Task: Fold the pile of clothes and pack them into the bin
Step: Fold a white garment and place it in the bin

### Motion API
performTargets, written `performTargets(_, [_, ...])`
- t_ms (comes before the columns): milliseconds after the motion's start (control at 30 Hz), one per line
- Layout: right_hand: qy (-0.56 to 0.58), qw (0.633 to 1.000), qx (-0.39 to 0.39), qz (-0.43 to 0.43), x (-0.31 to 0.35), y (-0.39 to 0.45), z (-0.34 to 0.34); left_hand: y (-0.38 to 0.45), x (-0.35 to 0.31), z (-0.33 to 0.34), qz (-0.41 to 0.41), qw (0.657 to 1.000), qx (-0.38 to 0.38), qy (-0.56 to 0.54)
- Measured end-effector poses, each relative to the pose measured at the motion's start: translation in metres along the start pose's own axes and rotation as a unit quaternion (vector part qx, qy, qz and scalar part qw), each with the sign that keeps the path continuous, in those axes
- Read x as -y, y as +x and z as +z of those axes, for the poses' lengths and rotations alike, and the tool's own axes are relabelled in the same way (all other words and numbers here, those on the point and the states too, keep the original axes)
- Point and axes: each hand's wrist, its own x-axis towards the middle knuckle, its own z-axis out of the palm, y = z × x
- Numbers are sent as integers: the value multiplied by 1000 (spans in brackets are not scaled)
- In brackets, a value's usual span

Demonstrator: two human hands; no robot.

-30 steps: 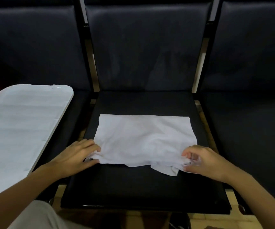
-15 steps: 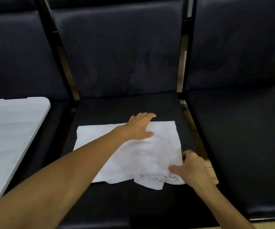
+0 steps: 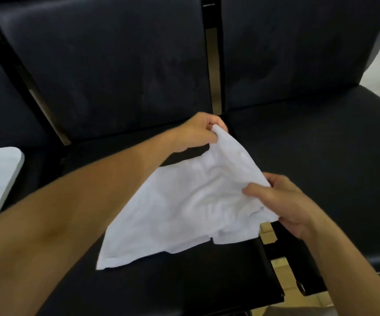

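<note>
The picture is dim overall, the black seats [image 3: 120,71] swallowing detail into near-uniform dark. Brightest are the white cloth [image 3: 184,201], slightly washed out, and a pale patch at 3 o'clock. Soft blur smears the left forearm [image 3: 59,224] at 8 o'clock. Straight seat edges bow near the corners.

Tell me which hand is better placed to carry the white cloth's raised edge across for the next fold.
Probably the left hand. It pinches the lifted far corner of the white cloth, with free cloth below it. The right hand grips the near right edge, low by the seat, better suited to anchoring.
</note>
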Motion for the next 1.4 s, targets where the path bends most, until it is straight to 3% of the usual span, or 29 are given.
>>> performTargets(133, [17, 994, 70, -87, 23, -19, 29, -43, 0, -47, 58, 987, 18, 147])
performTargets(267, [-40, 978, 151, -137, 30, -27, 106, -107, 34, -98, 42, 955, 28, 294])
performTargets(333, [-63, 960, 242, -128, 29, -31, 143, -140, 67, -121, 20, 923, 64, 378])
performTargets(400, [-87, 943, 299, -118, 26, -29, 160, -167, 97, -137, -48, 870, 123, 475])
performTargets(433, [-101, 945, 285, -122, 22, -25, 162, -179, 109, -143, -88, 851, 137, 500])
performTargets(500, [-184, 957, 165, -154, 12, -10, 153, -185, 117, -135, -122, 854, 125, 490])
performTargets(600, [-358, 925, -20, -122, -4, 10, 135, -162, 104, -96, -27, 879, 84, 468])
performTargets(700, [-313, 949, -8, -41, -12, 18, 142, -131, 82, -57, 22, 875, 143, 461])
performTargets(767, [-332, 943, 2, -31, -15, 22, 157, -114, 73, -41, 21, 822, 205, 531])
performTargets(833, [-355, 934, 8, -26, -17, 24, 165, -108, 75, -36, 23, 791, 203, 576])
performTargets(933, [-317, 948, 24, -23, -8, 30, 155, -124, 85, -57, 77, 794, 144, 586])
performTargets(1000, [-310, 946, 42, -78, 3, 26, 145, -152, 87, -77, 81, 794, 100, 594])
performTargets(1133, [-333, 905, 152, -215, 40, -12, 160, -256, 74, -100, 41, 853, 13, 521])
performTargets(1267, [-403, 825, 256, -304, 67, -59, 219, -390, 61, -109, -53, 870, -122, 474])
performTargets(1400, [-463, 734, 299, -397, 82, -114, 319, -532, 69, -101, -151, 828, -256, 475])
